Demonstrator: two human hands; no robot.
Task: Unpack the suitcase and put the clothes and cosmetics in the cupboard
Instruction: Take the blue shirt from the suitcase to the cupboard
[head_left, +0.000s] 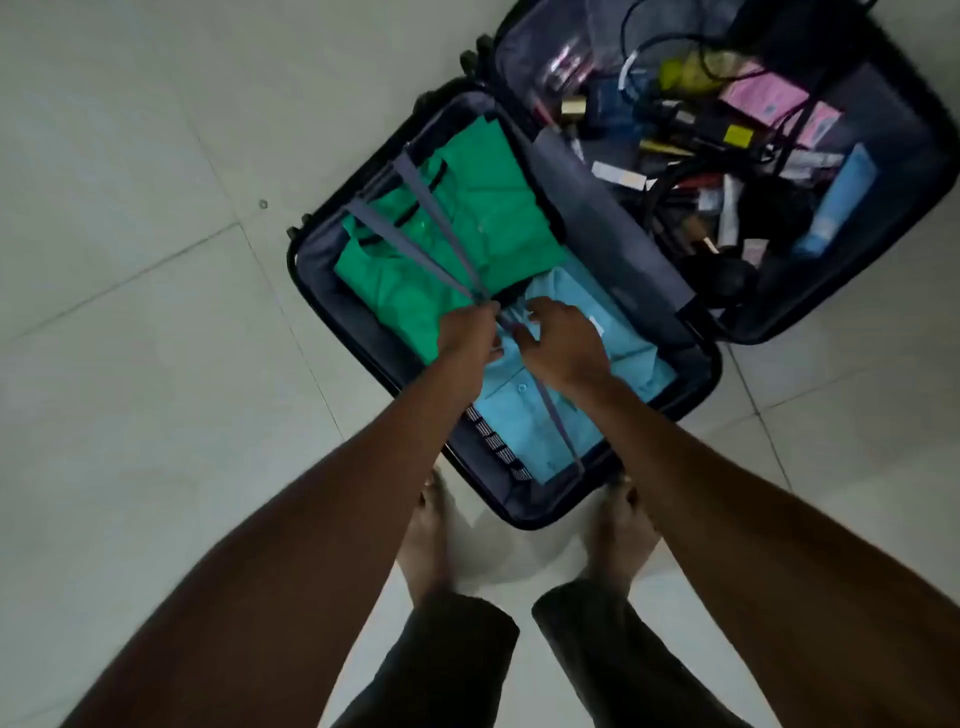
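A dark suitcase (691, 364) lies open on the floor. Its near half holds a folded green garment (498, 208) and a folded light blue shirt (519, 410), crossed by grey elastic straps (415, 218). My left hand (467, 332) grips the straps where they meet at the buckle. My right hand (561, 338) rests beside it over the blue shirt, fingers curled at the strap; what it holds is hidden. The far half holds several cosmetics (727, 156): tubes, pink boxes (779, 104), a blue tube (841, 202) and cables.
Pale tiled floor (156, 260) surrounds the suitcase on the left and near side. My bare feet (426, 540) stand right at the suitcase's near edge. No cupboard is in view.
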